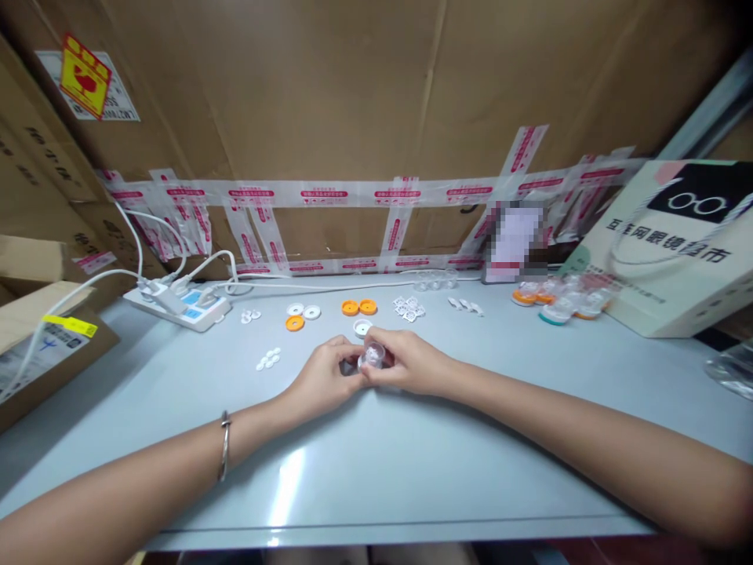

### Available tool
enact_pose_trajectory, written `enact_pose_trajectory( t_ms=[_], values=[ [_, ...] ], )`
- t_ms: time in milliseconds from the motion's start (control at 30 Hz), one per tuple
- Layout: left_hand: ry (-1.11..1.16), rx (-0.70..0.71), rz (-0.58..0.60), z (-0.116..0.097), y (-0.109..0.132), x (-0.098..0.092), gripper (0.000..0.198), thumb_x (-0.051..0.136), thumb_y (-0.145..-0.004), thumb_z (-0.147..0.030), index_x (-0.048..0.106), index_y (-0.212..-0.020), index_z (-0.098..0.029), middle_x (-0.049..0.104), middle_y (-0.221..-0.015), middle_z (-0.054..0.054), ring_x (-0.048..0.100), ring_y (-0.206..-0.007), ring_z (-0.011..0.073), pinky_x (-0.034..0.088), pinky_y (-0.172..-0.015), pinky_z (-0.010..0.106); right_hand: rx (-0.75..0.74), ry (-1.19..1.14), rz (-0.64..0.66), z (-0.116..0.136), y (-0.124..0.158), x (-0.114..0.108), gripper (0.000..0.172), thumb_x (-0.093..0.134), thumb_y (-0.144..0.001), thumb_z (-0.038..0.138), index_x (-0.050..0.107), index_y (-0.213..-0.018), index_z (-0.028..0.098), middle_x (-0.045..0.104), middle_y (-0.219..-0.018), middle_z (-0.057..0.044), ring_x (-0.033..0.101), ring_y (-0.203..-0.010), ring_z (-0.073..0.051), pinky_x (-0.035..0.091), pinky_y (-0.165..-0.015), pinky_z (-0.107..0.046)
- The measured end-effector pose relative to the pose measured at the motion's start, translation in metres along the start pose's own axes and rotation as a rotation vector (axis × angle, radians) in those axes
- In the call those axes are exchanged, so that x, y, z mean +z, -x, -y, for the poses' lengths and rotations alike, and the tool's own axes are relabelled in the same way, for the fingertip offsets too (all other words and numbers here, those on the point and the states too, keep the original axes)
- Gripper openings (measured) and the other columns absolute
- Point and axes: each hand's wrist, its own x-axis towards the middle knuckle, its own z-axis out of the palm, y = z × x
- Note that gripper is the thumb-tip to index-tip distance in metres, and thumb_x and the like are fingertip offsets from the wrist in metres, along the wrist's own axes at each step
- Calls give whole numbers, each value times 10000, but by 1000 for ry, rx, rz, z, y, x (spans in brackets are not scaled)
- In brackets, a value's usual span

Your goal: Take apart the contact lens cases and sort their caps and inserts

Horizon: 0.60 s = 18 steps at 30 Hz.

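Over grey table [447, 471], both hands [322, 378] [415, 362] hold clear cup [372, 357], round end facing camera.

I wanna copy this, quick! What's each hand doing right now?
Left hand: closed, holding the small clear cup.
Right hand: closed, holding the same cup.

Clear cup [368, 366] partly hidden by left hand [327, 377] and right hand [419, 362]; white bits [372, 355] inside too small to ID. Phone [511, 243] far right pixelated, unreadable. Carton [88, 329] left, paper bag [652, 294] right: cut off by frame edges.
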Motion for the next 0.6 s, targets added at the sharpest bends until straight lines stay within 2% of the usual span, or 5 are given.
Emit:
enact_pose_trajectory(
  t_ms=[133,233,400,467,600],
  values=[
    [7,5,30,4,-2,0,141,608,-710,-272,672,-786,-172,490,-698,-9,466,-668,122,352,-621,225,-190,55,28,0,0,-10,156,512,-763,257,505,-895,174,541,-824,-26,477,-722,-126,375,-660,-238],
    [15,-20,25,5,-2,0,197,657,-678,-307,672,-818,-170,498,-710,-11,471,-661,120,357,-629,231,-180,57,-1,5,2,-16,188,513,-763,244,507,-938,177,550,-845,-31,485,-732,-130,384,-671,-247],
    [45,-31,7,3,0,0,274,661,-679,-327,663,-908,-178,546,-805,15,502,-733,138,382,-697,252,67,-1,-267,-9,-3,-42,254,530,-756,354,501,-933,174,547,-730,0,482,-619,-112,375,-575,-231],
    [32,-28,12,2,1,0,268,637,-702,-332,659,-922,-182,549,-830,22,502,-748,143,384,-706,259,203,52,-448,-28,-5,-65,320,557,-731,390,490,-957,173,569,-760,-14,497,-624,-120,381,-573,-239],
    [-4,-17,27,3,3,-1,272,612,-725,-325,647,-957,-188,536,-833,20,499,-748,141,379,-701,260,533,402,-585,-85,3,-111,355,602,-692,376,530,-960,154,605,-782,-60,532,-670,-163,380,-596,-265]
  ],
)
